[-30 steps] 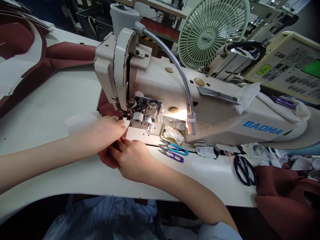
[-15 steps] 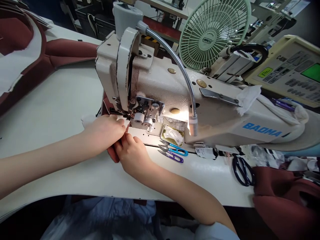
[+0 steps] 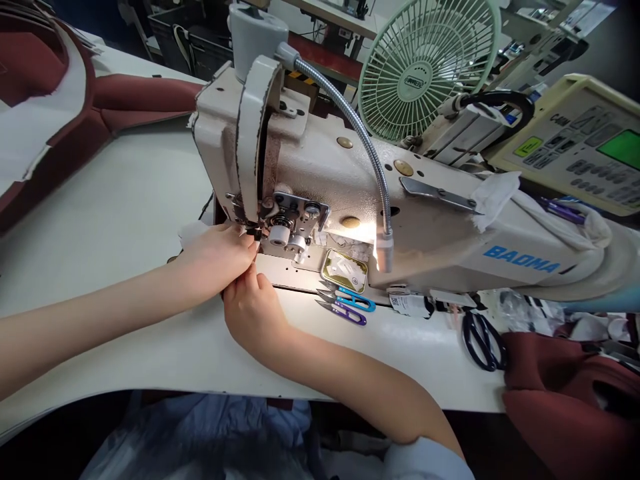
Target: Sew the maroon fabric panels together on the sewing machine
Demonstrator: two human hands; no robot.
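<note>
A dark red fabric piece [image 3: 218,212] is being mostly covered by the left hand [image 3: 225,255], its edge showing beyond the knuckles, beside the needle area of the beige metal sewing machine [image 3: 325,167]. A thin white sheet [image 3: 192,231] is being partly covered by the same hand. The right hand's [image 3: 254,308] bunched fingers are being held against the left's; whether either is pinching cannot be told.
</note>
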